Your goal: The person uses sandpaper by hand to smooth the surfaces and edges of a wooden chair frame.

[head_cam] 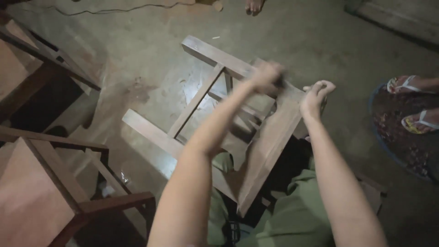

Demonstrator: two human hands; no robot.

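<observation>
A wooden stool (270, 137) lies tipped on its side across my lap, its legs pointing away to the left over the concrete floor. My left hand (266, 77) is blurred and pressed against the top corner of the stool, fingers closed on something I cannot make out. My right hand (316, 96) grips the far edge of the stool's seat board, fingers curled over it.
Two more wooden stools stand at the left (41, 192) (27, 68). Another person's feet in sandals (414, 103) rest on a patterned mat (393, 142) at the right. A bare foot (254, 5) shows at the top edge. A cable (114, 9) runs along the floor.
</observation>
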